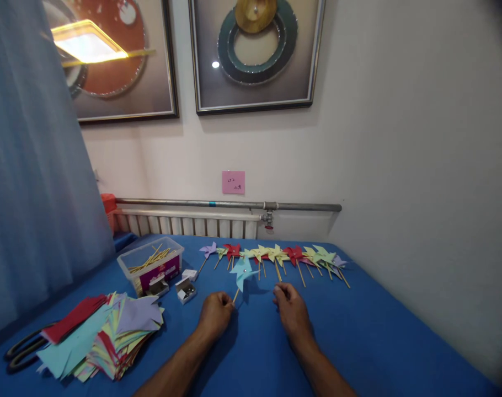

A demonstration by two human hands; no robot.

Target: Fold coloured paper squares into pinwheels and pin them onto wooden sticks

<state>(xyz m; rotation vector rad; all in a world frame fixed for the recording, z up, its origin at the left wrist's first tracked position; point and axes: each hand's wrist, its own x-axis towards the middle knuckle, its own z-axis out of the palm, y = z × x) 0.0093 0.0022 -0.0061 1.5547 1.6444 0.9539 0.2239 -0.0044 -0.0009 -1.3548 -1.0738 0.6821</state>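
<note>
My left hand [215, 313] is closed on the wooden stick of a light-blue paper pinwheel [243, 272], which stands tilted just above the blue table [379, 336]. My right hand [289, 309] rests on the table a little to the right, fingers curled with the fingertips pinched together; whether anything is in them I cannot make out. Beyond both hands lies a row of several finished pinwheels [282, 255] in purple, red, yellow and green, sticks pointing toward me.
A clear plastic tub of wooden sticks [151, 264] and two small open boxes [185, 289] sit at the left. A pile of coloured paper pieces [106, 336] and black scissors [21, 350] lie near left. A curtain, a radiator and a wall border the table.
</note>
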